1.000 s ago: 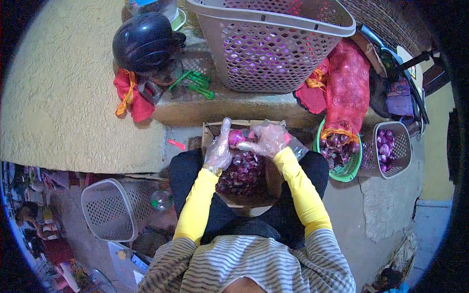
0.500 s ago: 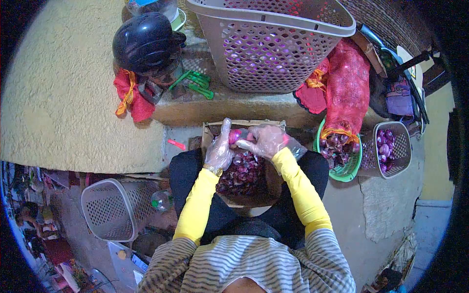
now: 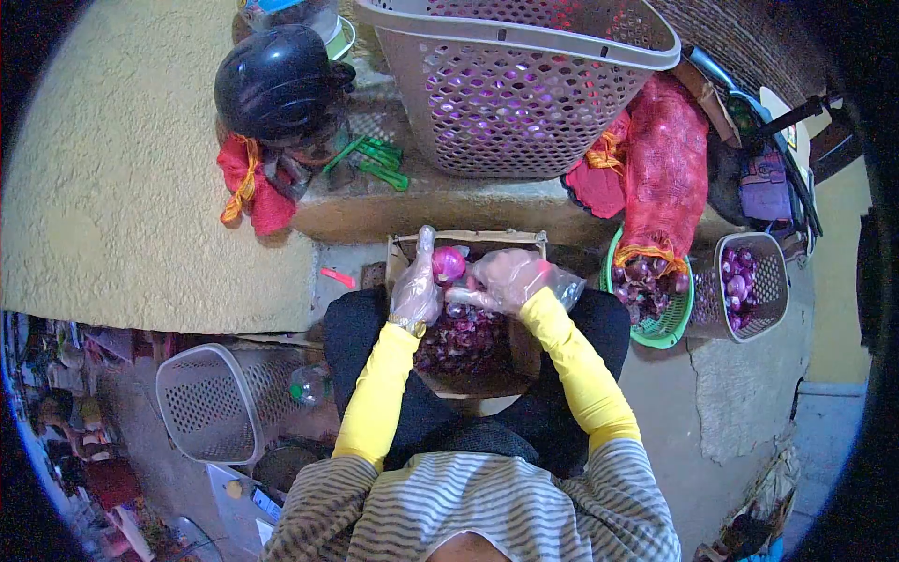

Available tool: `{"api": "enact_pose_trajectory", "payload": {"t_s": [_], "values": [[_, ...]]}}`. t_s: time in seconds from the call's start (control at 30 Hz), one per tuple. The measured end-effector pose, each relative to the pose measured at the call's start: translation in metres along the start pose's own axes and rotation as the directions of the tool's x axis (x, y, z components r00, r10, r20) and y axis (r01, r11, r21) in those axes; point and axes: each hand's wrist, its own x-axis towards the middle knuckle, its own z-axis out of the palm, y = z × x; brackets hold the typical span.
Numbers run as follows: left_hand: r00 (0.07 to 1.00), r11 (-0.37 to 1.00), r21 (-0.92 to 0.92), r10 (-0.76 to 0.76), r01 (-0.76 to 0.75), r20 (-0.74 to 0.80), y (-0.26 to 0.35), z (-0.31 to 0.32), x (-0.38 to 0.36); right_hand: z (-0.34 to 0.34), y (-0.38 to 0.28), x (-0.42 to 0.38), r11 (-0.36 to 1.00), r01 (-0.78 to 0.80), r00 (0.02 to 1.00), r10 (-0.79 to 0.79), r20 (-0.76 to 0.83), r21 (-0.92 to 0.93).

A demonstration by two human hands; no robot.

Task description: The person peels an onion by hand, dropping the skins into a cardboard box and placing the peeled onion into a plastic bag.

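Note:
My left hand [image 3: 418, 290], in a clear plastic glove, is closed round a red onion [image 3: 449, 265] with its thumb pointing up. The onion's smooth pink-purple side faces up. Just right of it is my right hand [image 3: 508, 281], gloved too, with curled fingers. A bit of red shows at its palm, but what it grips is hidden. Both hands are over an open cardboard box [image 3: 524, 361] between my knees. Dark onion skins [image 3: 461, 337] fill much of the box.
A green basket [image 3: 667, 330] of onions, a red mesh sack [image 3: 667, 159] and a grey basket [image 3: 773, 290] with onions stand right. A large grey basket [image 3: 524, 112] is on the ledge, near green-handled tools [image 3: 382, 167] and a black helmet [image 3: 276, 84]. A red tool [image 3: 338, 277] lies left of the box.
My right hand has drawn slightly right, away from the onion, so more of the onion shows. My left hand has tilted and shifted a little left, still holding it.

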Motion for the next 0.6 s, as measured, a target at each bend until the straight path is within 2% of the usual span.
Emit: {"api": "enact_pose_trajectory", "payload": {"t_s": [0.07,0.1,0.17,0.23,0.3,0.37,0.4,0.47,0.6], "values": [[0.967,0.912,-0.323,-0.253,0.253,0.043,-0.017,-0.014,0.017,0.001,-0.003,-0.004,0.999,0.006,1.0,-0.006,0.006,0.037],[0.966,0.912,-0.322,-0.253,0.253,0.044,-0.033,-0.02,0.024,0.004,-0.003,-0.003,1.0,0.018,0.999,-0.018,0.032,0.007],[0.992,0.995,-0.092,0.036,-0.047,-0.121,-0.061,-0.029,0.035,0.005,-0.002,-0.002,1.0,0.02,0.998,-0.02,0.061,0.012],[0.986,0.995,-0.095,0.023,-0.039,-0.165,-0.053,-0.025,0.03,0.007,0.001,-0.002,1.0,0.021,0.996,-0.023,0.09,0.017],[0.978,0.995,-0.098,0.01,-0.03,-0.207,-0.058,-0.031,0.033,0.011,0.005,-0.002,0.999,0.028,1.0,-0.028,0.007,0.031],[0.999,0.997,-0.078,0.013,-0.016,-0.031,-0.086,-0.055,0.048,0.008,0.002,-0.002,1.0,0.0,1.0,0.0,-0.013,0.018],[0.999,0.997,-0.078,0.014,-0.016,-0.032,-0.072,-0.046,0.042,0.007,0.0,-0.002,1.0,-0.028,0.999,0.028,-0.034,0.006],[0.971,0.912,-0.368,-0.223,0.178,-0.084,-0.022,-0.012,0.021,0.009,0.005,-0.001,1.0,-0.019,1.0,0.019,0.003,0.014],[0.968,0.925,-0.33,-0.233,0.19,-0.093,-0.01,-0.005,0.014,0.001,0.011,-0.001,0.997,0.018,0.999,-0.02,0.025,0.08]]}}
